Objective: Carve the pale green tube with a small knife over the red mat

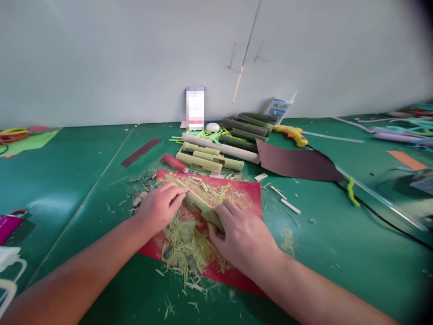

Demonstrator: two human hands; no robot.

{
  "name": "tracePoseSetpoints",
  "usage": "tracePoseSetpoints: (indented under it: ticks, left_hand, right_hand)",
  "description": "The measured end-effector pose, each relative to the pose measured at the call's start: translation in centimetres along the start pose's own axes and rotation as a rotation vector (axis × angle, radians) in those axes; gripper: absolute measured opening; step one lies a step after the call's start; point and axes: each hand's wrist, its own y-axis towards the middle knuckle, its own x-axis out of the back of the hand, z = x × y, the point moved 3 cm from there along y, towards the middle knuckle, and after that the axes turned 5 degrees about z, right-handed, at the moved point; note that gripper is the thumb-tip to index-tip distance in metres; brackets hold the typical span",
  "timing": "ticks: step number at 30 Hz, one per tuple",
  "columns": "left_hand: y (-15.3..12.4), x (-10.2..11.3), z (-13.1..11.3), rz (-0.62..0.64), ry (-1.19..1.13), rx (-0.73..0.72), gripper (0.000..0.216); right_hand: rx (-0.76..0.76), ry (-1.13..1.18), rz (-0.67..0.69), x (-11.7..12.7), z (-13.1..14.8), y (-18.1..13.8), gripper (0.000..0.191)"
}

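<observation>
Both my hands hold a pale green bamboo piece (198,202) that lies slantwise over a red sheet (245,194). My left hand (163,202) pinches its far left end. Around the near right end, the fingers of my right hand (238,225) are wrapped. A notch shows along the piece's near side. Green shavings (184,239) are heaped on the sheet below it. Beyond the sheet rest several cut bamboo pieces (199,161) and a tool's red handle (174,163).
Dark green bamboo lengths (245,127) lie at the back, near a yellow glue gun (293,135). A dark brown strip of sandpaper (294,160) curls to the right. A phone (195,108) leans on the wall. A black cord (385,221) crosses the right side of the green table (321,280).
</observation>
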Motion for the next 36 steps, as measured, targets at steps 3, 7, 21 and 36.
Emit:
tracePoseSetpoints:
  ticks: [3, 7, 21, 36]
  left_hand:
    - [0.4, 0.6, 1.4, -0.091, 0.009, 0.058, 0.019]
    - [0.6, 0.6, 1.9, -0.124, 0.007, 0.081, 0.018]
    - [-0.1, 0.2, 0.5, -0.077, 0.027, 0.02, 0.02]
    - [-0.1, 0.0, 0.3, -0.001, 0.058, -0.001, 0.022]
  right_hand:
    - [-0.01, -0.029, -0.008, -0.2, -0.2, 0.0, 0.009]
    - [-0.002, -0.01, 0.009, -0.3, -0.3, 0.0, 0.01]
    - [-0.032, 0.088, 0.083, -0.4, -0.2, 0.0, 0.017]
    - [-0.025, 0.103, 0.099, -0.5, 0.0, -0.1, 0.016]
